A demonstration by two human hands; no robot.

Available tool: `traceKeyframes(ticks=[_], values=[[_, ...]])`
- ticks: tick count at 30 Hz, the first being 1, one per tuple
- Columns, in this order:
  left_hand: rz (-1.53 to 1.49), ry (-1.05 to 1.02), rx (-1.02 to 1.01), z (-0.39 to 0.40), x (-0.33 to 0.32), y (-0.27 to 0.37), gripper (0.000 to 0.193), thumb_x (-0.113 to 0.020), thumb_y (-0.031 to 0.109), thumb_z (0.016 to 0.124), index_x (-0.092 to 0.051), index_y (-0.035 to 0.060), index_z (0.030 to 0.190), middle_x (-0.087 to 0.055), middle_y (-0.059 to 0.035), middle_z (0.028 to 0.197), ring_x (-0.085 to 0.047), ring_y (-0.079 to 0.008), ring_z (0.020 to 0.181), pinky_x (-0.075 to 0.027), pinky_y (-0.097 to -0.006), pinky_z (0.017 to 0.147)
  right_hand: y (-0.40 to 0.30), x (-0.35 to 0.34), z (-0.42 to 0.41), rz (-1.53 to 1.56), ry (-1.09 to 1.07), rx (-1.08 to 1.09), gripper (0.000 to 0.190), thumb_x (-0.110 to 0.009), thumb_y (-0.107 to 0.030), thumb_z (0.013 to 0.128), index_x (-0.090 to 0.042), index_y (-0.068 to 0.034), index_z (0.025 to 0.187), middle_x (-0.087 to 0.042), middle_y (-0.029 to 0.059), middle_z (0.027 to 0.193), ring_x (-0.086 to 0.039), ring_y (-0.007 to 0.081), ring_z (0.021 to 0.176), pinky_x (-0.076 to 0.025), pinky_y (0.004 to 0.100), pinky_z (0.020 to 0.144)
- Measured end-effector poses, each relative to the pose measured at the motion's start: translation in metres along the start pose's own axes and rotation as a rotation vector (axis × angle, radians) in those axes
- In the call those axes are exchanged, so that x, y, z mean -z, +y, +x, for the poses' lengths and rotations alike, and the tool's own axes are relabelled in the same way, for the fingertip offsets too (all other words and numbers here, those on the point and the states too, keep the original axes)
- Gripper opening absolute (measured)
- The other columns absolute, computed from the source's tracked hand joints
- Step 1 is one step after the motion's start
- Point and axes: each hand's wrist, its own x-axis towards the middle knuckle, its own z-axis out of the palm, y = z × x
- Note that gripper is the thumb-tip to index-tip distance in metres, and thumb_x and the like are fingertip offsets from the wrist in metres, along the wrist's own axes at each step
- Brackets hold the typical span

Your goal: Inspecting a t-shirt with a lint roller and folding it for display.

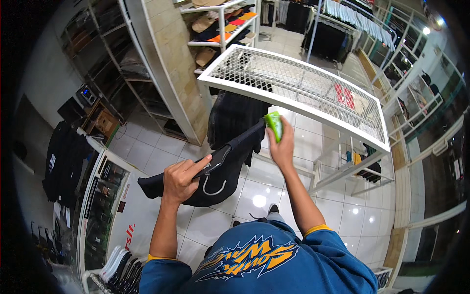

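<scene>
My left hand (180, 182) grips a black garment (240, 156) at its neckline, fingers wrapped around the cloth and the hanger inside it. The hanger's pale metal hook (205, 186) sticks out toward me over the dark cloth. In my right hand (282, 147) is a small bright green and pale object (273, 125); its exact kind is unclear. That object is held at the far end of the garment, close to the cloth or touching it. The garment hangs tilted above the tiled floor (216, 224).
Ahead stands a white metal table (293, 93) with a mesh top, with dark clothes (224, 121) hanging beneath its left end. Caps fill a shelf (222, 22) behind it. A glass-sided counter (99, 205) is at left, and hangers (123, 273) crowd a rail at lower left.
</scene>
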Motion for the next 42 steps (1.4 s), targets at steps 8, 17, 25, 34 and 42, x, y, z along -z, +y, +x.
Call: traceKeyframes(ticks=[8,17,25,34,42], values=[[-0.472,-0.080,0.187,0.065,-0.056,0.027,0.042,-0.073,0.000,0.082,-0.076,0.0117,0.122,-0.074,-0.0134,0.089,-0.070,-0.0298,0.072,-0.054,-0.0349,0.067,0.002,0.065,0.004,0.065,-0.038,0.192,0.062,-0.078,-0.024,0.091,-0.051,-0.005,0.144,-0.060,0.0234,0.123,-0.063,0.0432,0.110,-0.053,0.0455,0.092],[-0.715,-0.438,0.626,0.125,-0.114,0.060,0.022,-0.077,0.013,0.093,-0.075,-0.0048,0.105,-0.072,-0.0055,0.082,-0.063,-0.0091,0.078,-0.052,-0.0272,0.076,0.140,0.146,0.072,-0.294,0.321,-0.066,0.059,-0.071,-0.022,0.091,-0.053,-0.005,0.145,-0.054,0.0233,0.118,-0.057,0.0442,0.109,-0.049,0.0513,0.094],[-0.741,-0.328,0.644,0.122,-0.185,0.078,0.030,-0.077,0.014,0.091,-0.070,-0.0076,0.110,-0.071,-0.0067,0.088,-0.061,-0.0105,0.083,-0.051,-0.0284,0.078,0.221,0.168,0.137,-0.601,0.142,-0.121,0.057,-0.071,-0.031,0.090,-0.059,-0.009,0.141,-0.061,0.0176,0.122,-0.058,0.0355,0.115,-0.043,0.0501,0.096],[-1.232,-0.348,0.782,0.081,-0.266,0.061,0.064,-0.067,-0.005,0.093,-0.043,-0.0028,0.153,-0.068,-0.0090,0.118,-0.063,-0.0118,0.101,-0.052,-0.0270,0.093,0.158,0.153,0.089,-0.352,0.319,0.030,0.045,-0.074,-0.019,0.090,-0.064,-0.006,0.131,-0.062,0.0182,0.123,-0.058,0.0357,0.109,-0.045,0.0452,0.095],[-1.373,-0.520,0.827,0.084,-0.346,0.042,0.082,-0.058,-0.013,0.094,-0.026,0.0130,0.164,-0.060,-0.0163,0.135,-0.062,-0.0235,0.129,-0.048,-0.0322,0.106,0.108,0.026,-0.107,0.308,-0.542,-0.597,0.043,-0.080,-0.024,0.089,-0.065,0.001,0.121,-0.070,0.0146,0.097,-0.070,0.0209,0.077,-0.057,0.0353,0.073]])
